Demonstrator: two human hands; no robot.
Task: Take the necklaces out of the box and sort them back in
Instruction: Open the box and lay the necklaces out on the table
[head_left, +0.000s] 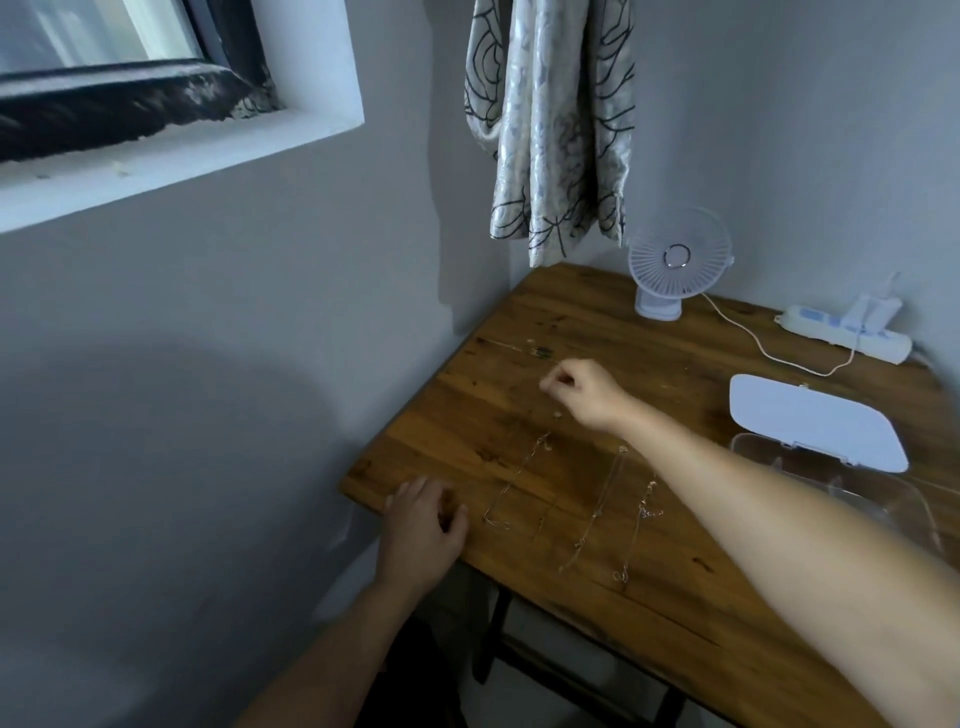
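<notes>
Several necklaces (597, 499) on table (675, 597), right grip (582, 389) beyond them, seemingly pinching a chain.

No text, label, brand or number can be read on anything here.

My left hand (423, 525) rests flat, near and left, fingers loosely curled. My right hand (584, 392) reaches farther out, arm extended, fingertips pinched together.
</notes>
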